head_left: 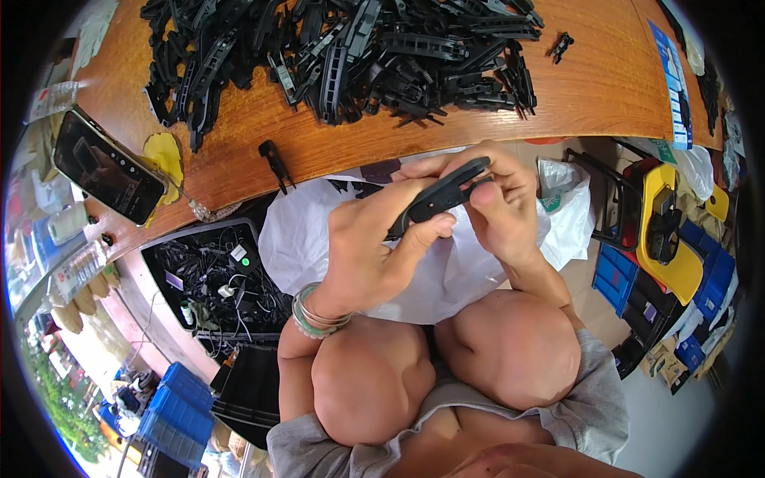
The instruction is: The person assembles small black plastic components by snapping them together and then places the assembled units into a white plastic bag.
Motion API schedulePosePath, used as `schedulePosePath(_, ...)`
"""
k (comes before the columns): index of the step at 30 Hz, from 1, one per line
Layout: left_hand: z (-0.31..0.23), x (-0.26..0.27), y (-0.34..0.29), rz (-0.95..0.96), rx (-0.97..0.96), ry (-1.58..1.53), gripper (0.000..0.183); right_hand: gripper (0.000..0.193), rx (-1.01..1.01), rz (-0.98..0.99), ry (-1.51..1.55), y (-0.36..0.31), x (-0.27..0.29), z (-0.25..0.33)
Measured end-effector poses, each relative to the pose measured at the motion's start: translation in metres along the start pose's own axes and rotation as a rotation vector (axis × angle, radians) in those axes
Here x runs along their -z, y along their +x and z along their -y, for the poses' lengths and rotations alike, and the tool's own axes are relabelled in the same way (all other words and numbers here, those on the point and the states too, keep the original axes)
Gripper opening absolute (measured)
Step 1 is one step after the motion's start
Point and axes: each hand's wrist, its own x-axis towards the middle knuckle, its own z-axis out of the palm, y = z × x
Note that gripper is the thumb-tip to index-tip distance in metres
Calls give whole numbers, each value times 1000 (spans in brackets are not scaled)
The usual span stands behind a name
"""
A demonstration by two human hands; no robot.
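Between my two hands, over my knees and just off the table's front edge, is a curved black plastic part (437, 199). My left hand (362, 239), with bracelets at the wrist, grips its lower left end, thumb pressed along the near side. My right hand (508, 215) pinches the upper right end between thumb and fingers. The palms hide some of the part. Below both hands spreads a white plastic bag (307, 231). Beyond them, a large heap of similar black plastic parts (335, 68) covers the far middle of the wooden table (606, 88).
One small black piece (276, 163) lies near the table's front edge, another (562, 48) right of the heap. A phone (107, 167) leans at the left beside a yellow cloth-like piece (163, 163). Below is a black bin (259, 299) of cables; a yellow chair (673, 267) stands right.
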Motion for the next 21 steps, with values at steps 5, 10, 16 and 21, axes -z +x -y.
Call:
schedulePosePath(5, 1, -5, 2, -6, 44, -97, 24, 19, 74, -21, -49, 0, -1, -2)
schedulePosePath(10, -8, -3, 7, 108, 355, -525, 27, 31, 163, 82, -193, -1, 5, -2)
schedulePosePath(16, -16, -2, 2, -42, 22, -118, 29, 61, 1, 164, 12, -1, -21, 3)
schedulePosePath(21, -9, -3, 2, 23, -248, -101, 33, 59, 167, 181, 34, -6, -21, 0)
